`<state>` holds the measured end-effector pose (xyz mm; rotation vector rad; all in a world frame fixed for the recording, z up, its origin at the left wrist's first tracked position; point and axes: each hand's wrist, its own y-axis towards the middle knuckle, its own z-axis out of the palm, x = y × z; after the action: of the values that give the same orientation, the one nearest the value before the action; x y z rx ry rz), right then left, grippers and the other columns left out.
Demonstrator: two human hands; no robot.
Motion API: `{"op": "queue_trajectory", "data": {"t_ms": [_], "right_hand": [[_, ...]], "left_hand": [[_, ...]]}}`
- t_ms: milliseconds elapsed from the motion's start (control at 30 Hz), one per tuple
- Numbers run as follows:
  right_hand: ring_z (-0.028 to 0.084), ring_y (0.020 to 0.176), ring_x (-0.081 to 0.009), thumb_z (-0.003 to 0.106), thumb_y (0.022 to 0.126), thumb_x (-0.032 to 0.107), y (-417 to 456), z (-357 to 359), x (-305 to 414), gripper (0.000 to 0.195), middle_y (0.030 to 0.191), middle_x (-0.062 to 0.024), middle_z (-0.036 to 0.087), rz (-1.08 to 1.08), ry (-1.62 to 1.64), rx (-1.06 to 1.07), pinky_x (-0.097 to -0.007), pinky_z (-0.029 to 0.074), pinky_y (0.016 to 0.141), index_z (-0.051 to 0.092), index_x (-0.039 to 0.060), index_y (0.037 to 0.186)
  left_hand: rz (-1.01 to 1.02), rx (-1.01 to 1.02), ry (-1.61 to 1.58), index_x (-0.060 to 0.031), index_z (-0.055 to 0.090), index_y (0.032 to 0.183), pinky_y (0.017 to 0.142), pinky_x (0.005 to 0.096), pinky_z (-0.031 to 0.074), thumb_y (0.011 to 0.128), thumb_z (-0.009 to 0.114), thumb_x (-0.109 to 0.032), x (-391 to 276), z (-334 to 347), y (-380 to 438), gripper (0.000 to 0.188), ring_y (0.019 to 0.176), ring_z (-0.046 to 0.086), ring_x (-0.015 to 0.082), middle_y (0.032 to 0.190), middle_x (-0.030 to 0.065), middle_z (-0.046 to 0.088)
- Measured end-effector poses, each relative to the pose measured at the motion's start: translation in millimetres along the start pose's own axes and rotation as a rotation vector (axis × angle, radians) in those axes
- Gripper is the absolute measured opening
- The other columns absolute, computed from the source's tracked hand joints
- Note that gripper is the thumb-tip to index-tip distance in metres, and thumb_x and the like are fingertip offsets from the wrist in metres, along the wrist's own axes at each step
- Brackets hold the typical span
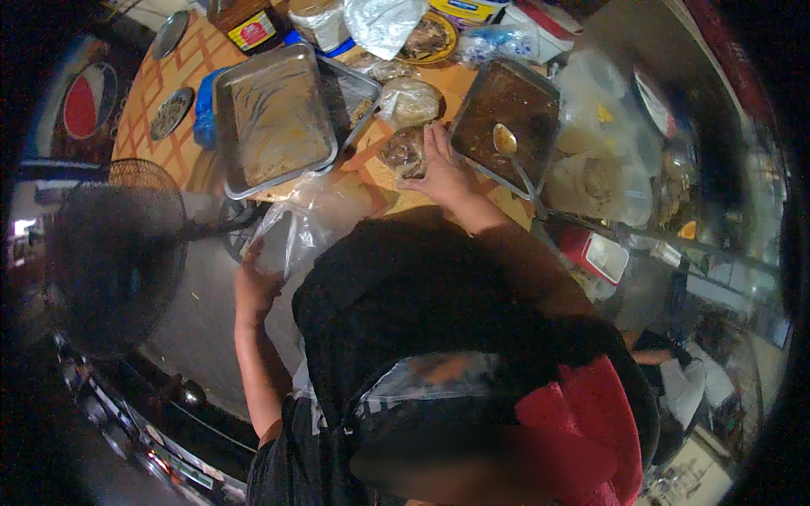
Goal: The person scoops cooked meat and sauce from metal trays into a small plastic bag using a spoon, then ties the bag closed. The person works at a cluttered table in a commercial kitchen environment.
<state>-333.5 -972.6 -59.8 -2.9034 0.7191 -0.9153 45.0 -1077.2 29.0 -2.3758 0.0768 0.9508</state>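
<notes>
My right hand (443, 167) rests on a clear plastic bag of dark brown food (404, 152) on the wooden table, its fingers spread along the right side. Just behind it sits a knotted plastic bag of paler contents (408, 101). Down at the left, below the table's edge, my left hand (261, 278) grips a thin clear plastic bag (300, 231). That bag spreads up toward the table's front edge. To the right of my right hand lies a stained metal tray (500, 101) with a metal spoon (505, 140) in it.
A large smeared metal tray (278, 120) overlaps another tray (351, 88) on the left. Jars, a yellow-rimmed bowl (430, 38) and a white plastic bag (383, 22) crowd the back. A pedestal fan (114, 259) stands at left; a large clear plastic bag (601, 152) is at right.
</notes>
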Motion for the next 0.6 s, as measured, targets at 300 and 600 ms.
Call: {"op": "queue_trajectory", "data": {"t_ms": [300,600], "right_hand": [[0.042,0.124,-0.0273,0.084,0.060,0.037,7.2,6.2,-10.2,0.065,0.130,-0.0109,0.050,-0.176,-0.320,-0.085,-0.0426,0.039,0.095,0.065,0.0080,0.116],[0.059,0.110,-0.0306,0.068,0.080,0.021,24.9,17.2,4.1,0.018,0.115,-0.0119,0.065,-0.039,-0.612,0.467,-0.0465,0.048,0.088,0.073,0.0076,0.091]], "left_hand": [[0.046,-0.147,0.177,-0.0048,0.048,0.137,0.093,0.0363,0.048,0.064,0.080,-0.005,22.6,4.2,-22.9,0.079,0.112,0.060,0.0299,0.127,0.0198,0.059],[0.164,-0.077,0.173,-0.0121,0.036,0.147,0.099,0.0380,0.046,0.060,0.080,-0.004,-45.9,27.1,-19.3,0.097,0.122,0.054,0.0328,0.134,0.0199,0.055]]}}
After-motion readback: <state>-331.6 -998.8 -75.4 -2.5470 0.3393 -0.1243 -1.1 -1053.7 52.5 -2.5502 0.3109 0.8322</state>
